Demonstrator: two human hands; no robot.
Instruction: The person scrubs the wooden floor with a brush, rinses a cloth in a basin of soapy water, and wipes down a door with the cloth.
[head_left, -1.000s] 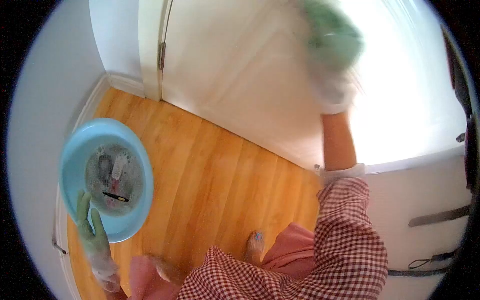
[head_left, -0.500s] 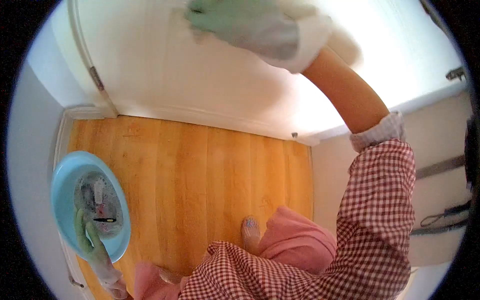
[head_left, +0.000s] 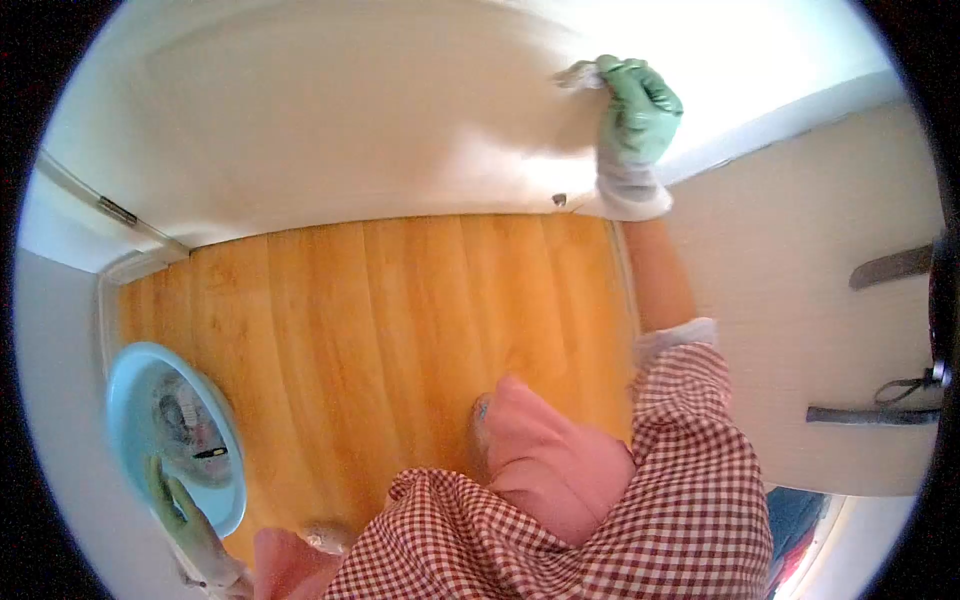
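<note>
In a green rubber glove, my right hand (head_left: 640,110) is closed on a crumpled whitish cloth (head_left: 578,75), held at the white door (head_left: 330,120) near its right side. Low on the left, my gloved left hand (head_left: 180,515) reaches over the near rim of a light blue basin (head_left: 122,400). Its fingers lie along the inside wall, gripping the rim; the outer side of the grip is hidden. Sudsy water (head_left: 180,400) fills the bottom of the basin, with a small dark item with a yellowish mark (head_left: 210,453) in it.
Wood flooring (head_left: 400,300) runs up to the door. A door hinge (head_left: 117,209) is at the left and a small doorstop (head_left: 559,200) at the bottom right. Dark handles (head_left: 872,415) stick out from the pale panel (head_left: 770,300) on the right.
My right hand has swept rightward across the door and a little lower, the cloth now showing in it. The view has shifted; my left hand stays at the basin.
</note>
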